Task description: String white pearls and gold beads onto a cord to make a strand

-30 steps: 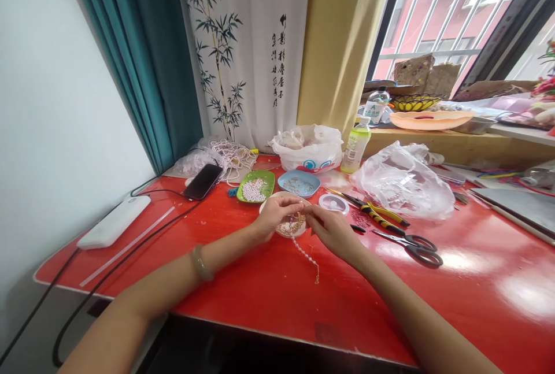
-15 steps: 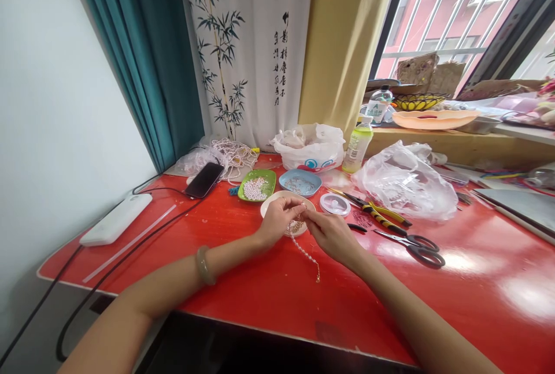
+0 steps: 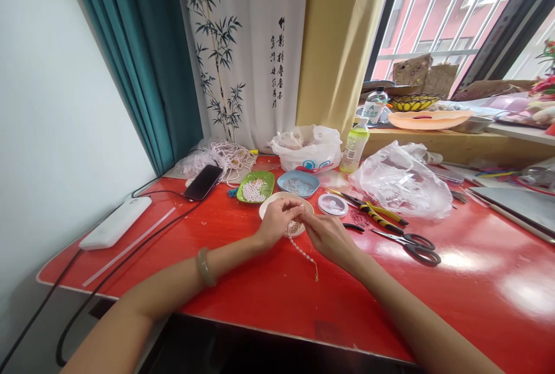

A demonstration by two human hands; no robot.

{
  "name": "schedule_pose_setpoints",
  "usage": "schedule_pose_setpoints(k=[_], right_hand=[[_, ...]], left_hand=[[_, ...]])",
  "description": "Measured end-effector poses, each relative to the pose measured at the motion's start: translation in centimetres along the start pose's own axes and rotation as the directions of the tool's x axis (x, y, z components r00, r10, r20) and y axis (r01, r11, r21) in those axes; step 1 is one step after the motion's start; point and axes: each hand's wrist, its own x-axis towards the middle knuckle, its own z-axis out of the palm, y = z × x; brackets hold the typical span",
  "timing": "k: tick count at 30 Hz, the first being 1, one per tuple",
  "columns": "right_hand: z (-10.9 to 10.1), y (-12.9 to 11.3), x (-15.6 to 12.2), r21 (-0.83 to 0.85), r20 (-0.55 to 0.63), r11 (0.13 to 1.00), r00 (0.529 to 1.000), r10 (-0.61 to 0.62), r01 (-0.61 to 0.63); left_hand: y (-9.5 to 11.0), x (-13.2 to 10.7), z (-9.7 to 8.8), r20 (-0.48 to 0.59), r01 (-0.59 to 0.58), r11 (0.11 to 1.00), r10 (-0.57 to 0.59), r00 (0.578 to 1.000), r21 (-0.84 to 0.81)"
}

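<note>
Both hands meet over a white dish (image 3: 266,207) of small beads on the red table (image 3: 269,287). My left hand (image 3: 277,221) is pinched closed at the top of a string of pale beads (image 3: 304,256). My right hand (image 3: 326,236) is pinched too, its fingertips touching the same strand just beside the left. The strand hangs down and trails onto the table toward me. A green bangle (image 3: 203,266) sits on my left wrist.
A green dish of white beads (image 3: 255,186), a blue dish (image 3: 298,183) and a round thread spool (image 3: 332,204) lie behind the hands. Pliers (image 3: 373,210) and scissors (image 3: 410,244) lie right, plastic bags (image 3: 401,180) behind. A phone (image 3: 203,181) and cables lie left.
Both hands stay pinched at the strand over the white dish, shifting only slightly. The hanging beads swing a little.
</note>
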Motion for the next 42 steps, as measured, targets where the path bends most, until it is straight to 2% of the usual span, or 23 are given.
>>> schedule_pose_setpoints(k=[6,10,15,19,26,35,42], right_hand=[[0.2,0.0,0.0,-0.016,-0.062,0.999,0.997,0.044,-0.045],[0.2,0.1,0.0,-0.033,-0.064,0.998,0.997,0.053,-0.055],[0.3,0.4,0.0,-0.057,-0.041,0.996,0.997,0.071,-0.073],[0.2,0.3,0.0,-0.077,-0.018,0.994,0.997,0.081,-0.082],[0.3,0.0,0.0,-0.089,0.016,0.992,0.995,0.095,-0.093],[0.5,0.0,0.0,-0.032,0.028,0.993,0.993,0.115,-0.114],[0.8,0.1,0.0,0.056,0.018,0.991,0.993,0.120,-0.121]], left_hand=[[0.8,0.7,-0.8,0.023,0.010,1.000,-0.010,1.000,0.017],[1.0,0.9,-1.2,0.090,0.129,0.992,-0.128,0.988,-0.007],[1.4,1.1,-1.7,0.203,0.350,0.934,-0.331,0.921,-0.067],[1.7,1.2,-2.1,0.261,0.423,0.901,-0.387,0.885,-0.098],[1.4,1.1,-2.0,0.288,0.404,0.905,-0.356,0.889,-0.129],[0.9,1.1,-1.6,0.217,0.250,0.965,-0.227,0.949,-0.084],[0.5,0.8,-1.0,0.159,0.151,0.986,-0.137,0.978,-0.076]])
